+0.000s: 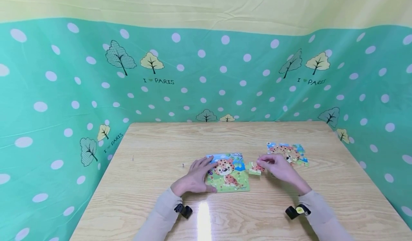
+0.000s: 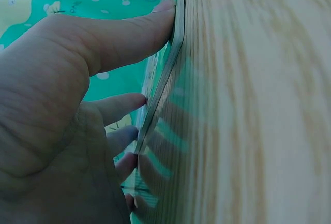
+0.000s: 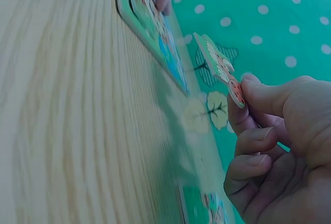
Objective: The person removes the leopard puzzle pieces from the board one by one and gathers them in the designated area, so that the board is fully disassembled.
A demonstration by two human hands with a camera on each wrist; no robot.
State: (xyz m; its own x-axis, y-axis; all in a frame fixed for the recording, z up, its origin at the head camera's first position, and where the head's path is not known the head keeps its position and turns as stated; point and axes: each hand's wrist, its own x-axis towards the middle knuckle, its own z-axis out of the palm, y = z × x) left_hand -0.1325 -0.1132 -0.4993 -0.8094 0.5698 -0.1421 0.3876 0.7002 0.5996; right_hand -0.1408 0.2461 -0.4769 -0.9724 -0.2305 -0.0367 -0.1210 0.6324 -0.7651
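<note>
A jigsaw puzzle board [image 1: 238, 178] with a spotted leopard cub picture lies flat on the table. My left hand [image 1: 197, 178] rests at its left side, fingers spread along the edge and thumb [image 2: 139, 38] at the near corner. Between thumb and forefinger my right hand [image 1: 278, 167] pinches a small section of joined puzzle pieces [image 1: 255, 169], green with red-spotted parts. In the right wrist view this puzzle section [image 3: 217, 61] is held tilted, raised off the table, to the right of the board [image 3: 150, 17].
A partly assembled leopard puzzle [image 1: 300, 157] lies behind and right of my right hand, partly covered by it. One small grey object [image 1: 183, 165] sits left of the board. A green dotted cloth [image 1: 193, 83] hangs behind the wooden table [image 1: 161, 141].
</note>
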